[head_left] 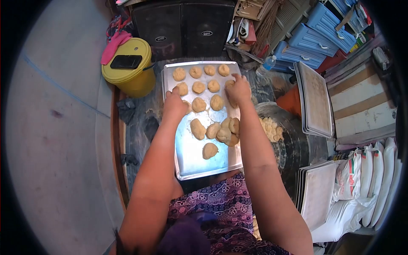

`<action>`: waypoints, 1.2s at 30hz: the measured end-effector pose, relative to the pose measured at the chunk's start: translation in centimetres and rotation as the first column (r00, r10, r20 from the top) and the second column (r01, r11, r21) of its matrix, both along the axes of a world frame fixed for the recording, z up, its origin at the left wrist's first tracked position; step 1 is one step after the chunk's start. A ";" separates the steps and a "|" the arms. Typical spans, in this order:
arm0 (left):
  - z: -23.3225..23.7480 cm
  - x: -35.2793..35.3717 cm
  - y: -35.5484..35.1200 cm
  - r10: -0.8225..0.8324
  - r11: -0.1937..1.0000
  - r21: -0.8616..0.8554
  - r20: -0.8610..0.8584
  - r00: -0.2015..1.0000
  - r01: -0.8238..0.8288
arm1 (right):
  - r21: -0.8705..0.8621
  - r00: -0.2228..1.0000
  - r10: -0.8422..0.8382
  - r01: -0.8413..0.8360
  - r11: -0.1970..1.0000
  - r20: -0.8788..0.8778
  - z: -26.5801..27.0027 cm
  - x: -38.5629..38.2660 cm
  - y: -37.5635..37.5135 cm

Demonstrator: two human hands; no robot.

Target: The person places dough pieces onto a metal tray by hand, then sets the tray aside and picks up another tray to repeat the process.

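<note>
A metal baking tray (187, 161) lies lengthwise before me. Pale dough balls (198, 87) stand in rows over its far half. Nearer, several dough pieces (224, 134) cluster against the right side, with one single dough ball (210, 151) in front of them. My left hand (174, 105) is at the tray's left side, its fingers curled about a dough ball (187, 107) that it partly hides. At the right side, my right hand (239, 90) has thumb and fingers around another dough ball (230, 83).
A yellow lidded bucket (146, 80) bears a phone (126, 62) at the left. Black speakers (182, 29) stand behind the tray. On the right are a round container with dough pieces (272, 129), a water bottle (266, 66), stacked trays (314, 97) and white sacks (348, 178).
</note>
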State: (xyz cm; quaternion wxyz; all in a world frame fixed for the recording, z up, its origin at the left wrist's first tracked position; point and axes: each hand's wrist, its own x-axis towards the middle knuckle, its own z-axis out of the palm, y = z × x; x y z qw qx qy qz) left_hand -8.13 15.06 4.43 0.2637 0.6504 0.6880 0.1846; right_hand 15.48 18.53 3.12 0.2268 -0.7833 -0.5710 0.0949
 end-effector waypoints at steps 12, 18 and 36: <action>0.6 -0.8 0.2 0.031 0.999 0.039 0.015 0.999 -0.031 | 0.023 0.986 0.168 -0.168 0.986 -0.013 -2.3 -0.5 6.5; 0.2 -0.5 0.2 -0.017 0.997 0.067 -0.066 0.998 0.022 | 0.140 0.934 0.253 -0.294 0.945 0.254 0.2 -4.5 5.9; -0.1 -0.1 0.1 -0.013 0.996 0.081 -0.071 0.997 0.019 | -0.139 0.885 0.326 -0.296 0.945 0.332 1.6 -9.7 6.3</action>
